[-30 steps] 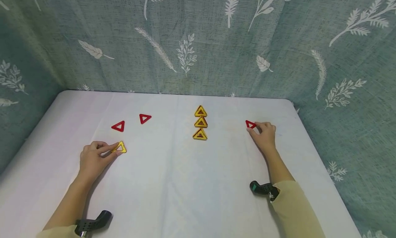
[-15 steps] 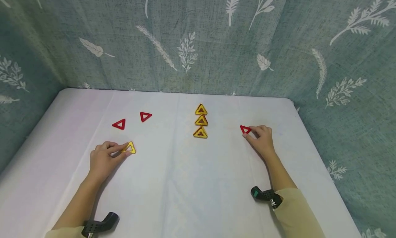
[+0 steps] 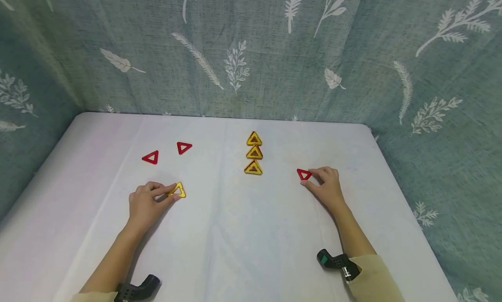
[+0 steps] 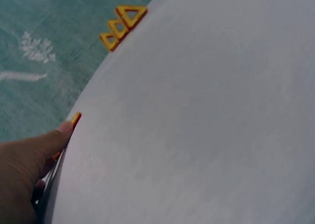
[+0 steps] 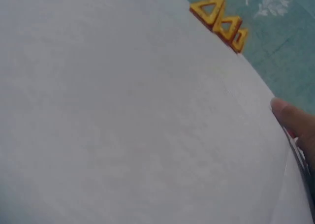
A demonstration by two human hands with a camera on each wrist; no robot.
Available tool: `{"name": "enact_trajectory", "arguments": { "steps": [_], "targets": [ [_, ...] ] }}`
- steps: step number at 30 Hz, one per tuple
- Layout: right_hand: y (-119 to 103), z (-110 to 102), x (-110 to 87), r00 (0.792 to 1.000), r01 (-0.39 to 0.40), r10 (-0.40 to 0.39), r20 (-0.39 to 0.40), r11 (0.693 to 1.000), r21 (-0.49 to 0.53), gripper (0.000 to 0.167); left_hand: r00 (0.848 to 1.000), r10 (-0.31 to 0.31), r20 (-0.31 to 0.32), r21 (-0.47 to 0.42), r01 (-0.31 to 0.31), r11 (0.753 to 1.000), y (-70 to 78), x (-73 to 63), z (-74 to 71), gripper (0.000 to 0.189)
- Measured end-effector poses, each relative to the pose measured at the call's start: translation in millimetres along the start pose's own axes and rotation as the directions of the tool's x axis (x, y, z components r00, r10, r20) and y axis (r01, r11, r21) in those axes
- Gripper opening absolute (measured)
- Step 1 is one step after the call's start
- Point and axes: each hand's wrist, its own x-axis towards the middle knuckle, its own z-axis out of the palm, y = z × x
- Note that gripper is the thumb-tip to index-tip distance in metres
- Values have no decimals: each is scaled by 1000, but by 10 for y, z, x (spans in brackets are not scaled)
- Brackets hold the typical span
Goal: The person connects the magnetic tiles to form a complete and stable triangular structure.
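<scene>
My left hand (image 3: 146,205) pinches a yellow triangle frame (image 3: 183,190) between thumb and fingers, low over the left half of the table. In the left wrist view only a thin edge of that yellow triangle (image 4: 76,118) shows past the thumb. On the right, my right hand (image 3: 328,189) pinches a red triangle frame (image 3: 301,171) by its right side; the right wrist view mostly hides it behind the thumb (image 5: 290,116). Between the hands, farther back, three yellow triangles (image 3: 254,157) with red beneath them form a column, points facing away.
Two loose red triangles lie back left, one (image 3: 157,157) pointing left and another (image 3: 184,144) nearer the middle. White cloth covers the table (image 3: 235,249). A green leaf-patterned curtain (image 3: 266,75) hangs behind and along the sides.
My left hand has carried the yellow triangle rightward, toward the middle. My right hand has brought the red triangle left and nearer to me. The column and the loose red triangles stay put.
</scene>
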Motion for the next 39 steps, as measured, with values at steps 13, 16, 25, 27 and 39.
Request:
{"name": "enact_trajectory", "arguments": {
  "steps": [13,16,25,27,39],
  "targets": [
    [-75,-17,-81,998,-47,45,32,997,61,34,995,72,69,-43,-69,997,224,89,203,39],
    [-64,-17,-76,999,-19,15,51,997,69,33,992,86,94,-45,-82,996,261,127,252,38],
    [-76,23,-68,993,85,-92,76,993,86,26,982,135,128,-61,-128,990,416,176,375,39],
    [-85,35,-74,991,90,-98,88,992,89,24,980,144,138,-63,-136,989,443,175,391,39],
    [-202,113,-117,984,112,-126,122,987,114,20,970,195,147,-95,-182,979,644,137,498,38]
  ]
}}
